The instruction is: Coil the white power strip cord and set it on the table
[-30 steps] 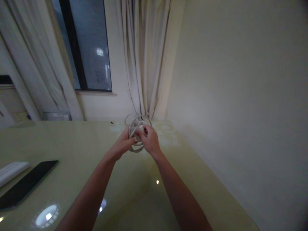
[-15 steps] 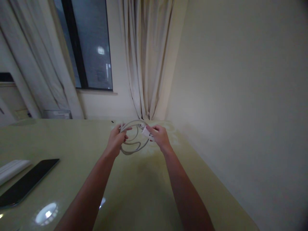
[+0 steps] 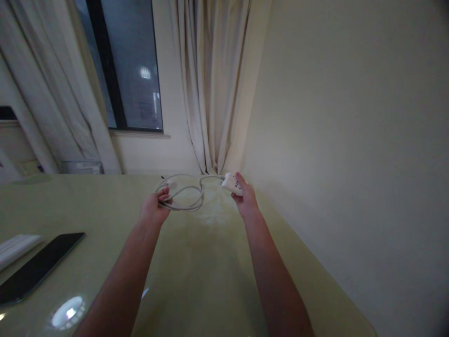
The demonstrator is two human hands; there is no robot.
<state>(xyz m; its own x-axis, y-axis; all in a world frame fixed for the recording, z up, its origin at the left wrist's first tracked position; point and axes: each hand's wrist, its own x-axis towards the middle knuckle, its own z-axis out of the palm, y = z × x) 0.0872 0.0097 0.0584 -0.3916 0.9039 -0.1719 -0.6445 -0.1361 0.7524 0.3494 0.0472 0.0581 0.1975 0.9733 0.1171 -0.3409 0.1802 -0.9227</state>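
Note:
My left hand (image 3: 156,206) is closed around the loops of a white cable (image 3: 187,196), held just above the glossy yellow-green table (image 3: 210,262). My right hand (image 3: 245,199) grips a small white plug block (image 3: 232,183) at the cable's other end, near the table's far right corner. The cable runs in a loose stretch between the two hands, with a couple of loops hanging by the left hand.
A black tablet (image 3: 35,269) and a white flat object (image 3: 17,248) lie at the table's left edge. Pale curtains (image 3: 213,84) and a dark window (image 3: 129,65) stand behind the table. A bare wall (image 3: 351,140) borders the right side.
The hands, close together on the coiled cable, have pulled apart: the right hand carried the plug block right, the left moved left, and the coil has partly uncoiled.

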